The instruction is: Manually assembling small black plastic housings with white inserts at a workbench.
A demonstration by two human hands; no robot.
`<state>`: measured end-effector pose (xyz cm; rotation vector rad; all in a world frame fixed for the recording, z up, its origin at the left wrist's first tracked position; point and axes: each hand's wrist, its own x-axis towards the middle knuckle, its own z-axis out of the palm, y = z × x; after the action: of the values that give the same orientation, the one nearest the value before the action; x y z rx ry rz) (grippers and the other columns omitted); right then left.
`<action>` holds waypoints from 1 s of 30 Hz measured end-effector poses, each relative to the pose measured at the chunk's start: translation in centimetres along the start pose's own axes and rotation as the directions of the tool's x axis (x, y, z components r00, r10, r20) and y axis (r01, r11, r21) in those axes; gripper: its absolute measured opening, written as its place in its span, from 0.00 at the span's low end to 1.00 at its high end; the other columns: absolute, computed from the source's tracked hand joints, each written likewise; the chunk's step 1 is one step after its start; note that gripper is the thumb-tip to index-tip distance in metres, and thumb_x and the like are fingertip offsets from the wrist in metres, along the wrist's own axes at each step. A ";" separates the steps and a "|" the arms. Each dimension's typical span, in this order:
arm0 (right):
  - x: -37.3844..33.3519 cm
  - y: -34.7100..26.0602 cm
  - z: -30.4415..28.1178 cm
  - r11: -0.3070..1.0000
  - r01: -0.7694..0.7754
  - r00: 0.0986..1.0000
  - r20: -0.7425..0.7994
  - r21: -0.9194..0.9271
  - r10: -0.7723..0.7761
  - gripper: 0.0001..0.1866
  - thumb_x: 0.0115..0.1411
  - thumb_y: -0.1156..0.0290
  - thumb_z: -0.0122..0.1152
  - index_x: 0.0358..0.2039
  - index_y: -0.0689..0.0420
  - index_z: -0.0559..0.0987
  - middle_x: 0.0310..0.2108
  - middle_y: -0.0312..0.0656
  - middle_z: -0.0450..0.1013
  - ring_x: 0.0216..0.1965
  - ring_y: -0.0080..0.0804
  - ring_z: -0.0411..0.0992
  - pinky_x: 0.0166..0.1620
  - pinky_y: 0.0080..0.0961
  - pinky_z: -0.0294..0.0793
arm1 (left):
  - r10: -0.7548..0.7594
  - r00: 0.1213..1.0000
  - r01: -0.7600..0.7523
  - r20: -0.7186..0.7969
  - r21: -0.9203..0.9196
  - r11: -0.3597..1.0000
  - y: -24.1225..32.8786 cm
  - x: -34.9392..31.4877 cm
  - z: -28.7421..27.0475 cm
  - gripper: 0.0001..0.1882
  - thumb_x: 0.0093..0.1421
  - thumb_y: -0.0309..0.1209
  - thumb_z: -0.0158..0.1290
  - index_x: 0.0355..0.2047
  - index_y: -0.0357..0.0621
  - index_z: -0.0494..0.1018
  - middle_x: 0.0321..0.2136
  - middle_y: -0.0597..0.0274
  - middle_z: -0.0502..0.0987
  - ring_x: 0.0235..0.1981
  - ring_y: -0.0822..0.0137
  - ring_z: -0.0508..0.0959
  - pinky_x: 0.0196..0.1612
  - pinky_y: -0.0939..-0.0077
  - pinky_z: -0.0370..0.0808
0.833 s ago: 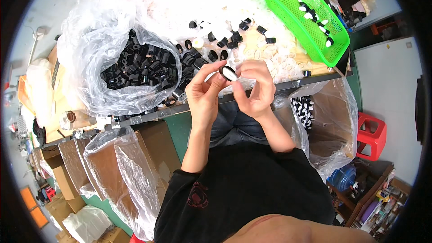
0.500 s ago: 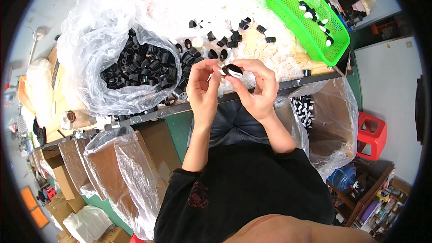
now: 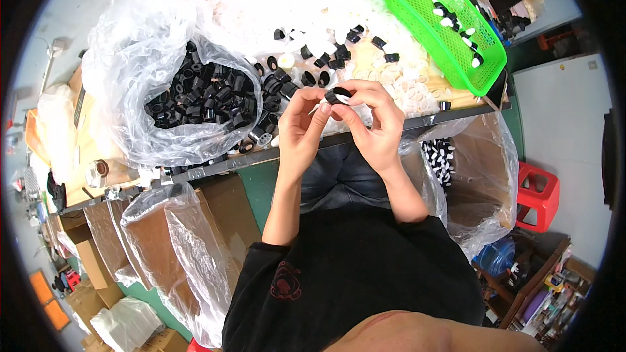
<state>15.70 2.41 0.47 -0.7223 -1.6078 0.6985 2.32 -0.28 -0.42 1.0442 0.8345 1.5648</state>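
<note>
Above the table's front edge, a short black plastic cap [image 3: 336, 95] with white at its side is pinched between both my hands. My left hand [image 3: 300, 132] is closed, thumb and fingertips at the cap's left side, where a thin white tip pokes out by the thumb. My right hand [image 3: 378, 132] grips the right side between thumb and forefinger. The fingers partly cover the cap and its white part. Just beyond the hands lie loose black caps [image 3: 324, 79] and a spread of pale translucent rings [image 3: 417, 94].
A clear plastic bag [image 3: 140, 146] of black caps stands on the left of the table. At the back right sits a green basket [image 3: 427, 39] holding several black-and-white pieces. Below the right edge is a lined carton [image 3: 482, 169] with similar pieces, beside a red stool [image 3: 538, 197].
Both hands have shifted slightly, the left one a little to the right. The cap has turned between the fingers, showing less of its white side.
</note>
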 end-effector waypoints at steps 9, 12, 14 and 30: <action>0.5 -0.7 -0.7 0.941 -0.287 0.956 0.108 0.181 0.271 0.12 0.53 0.86 0.64 0.37 0.63 0.74 0.47 0.49 0.74 0.48 0.33 0.74 0.50 0.26 0.74 | 0.225 0.972 -0.193 -0.066 0.320 0.928 0.0 0.2 -0.1 0.04 0.62 0.20 0.52 0.37 0.33 0.71 0.36 0.57 0.75 0.35 0.70 0.77 0.38 0.77 0.76; 1.3 -1.0 -1.2 0.837 -0.400 0.916 0.196 0.374 0.350 0.11 0.53 0.85 0.64 0.36 0.63 0.74 0.47 0.49 0.74 0.51 0.34 0.72 0.54 0.29 0.71 | 0.285 0.958 -0.252 0.029 0.556 0.792 0.6 0.4 -0.4 0.04 0.59 0.18 0.54 0.35 0.34 0.72 0.35 0.54 0.76 0.33 0.66 0.77 0.36 0.76 0.76; 1.5 -0.5 -1.8 0.837 -0.410 0.908 0.250 0.363 0.336 0.11 0.54 0.85 0.64 0.37 0.63 0.74 0.48 0.49 0.73 0.52 0.34 0.71 0.55 0.30 0.71 | 0.335 0.939 -0.305 0.075 0.633 0.712 0.9 0.6 -0.4 0.06 0.57 0.17 0.55 0.34 0.34 0.72 0.34 0.53 0.77 0.32 0.63 0.78 0.36 0.76 0.76; 0.6 0.8 -1.6 0.759 -0.486 0.871 0.166 0.433 0.463 0.09 0.55 0.85 0.63 0.38 0.67 0.77 0.42 0.48 0.77 0.44 0.29 0.75 0.50 0.25 0.73 | 0.231 0.971 -0.217 0.059 0.621 0.753 1.1 0.5 0.3 0.03 0.57 0.19 0.55 0.28 0.34 0.71 0.26 0.56 0.75 0.26 0.64 0.75 0.32 0.75 0.72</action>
<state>17.27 3.49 0.49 -0.7614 -1.2204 1.4320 2.19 -0.04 0.78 1.6600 1.3398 1.5223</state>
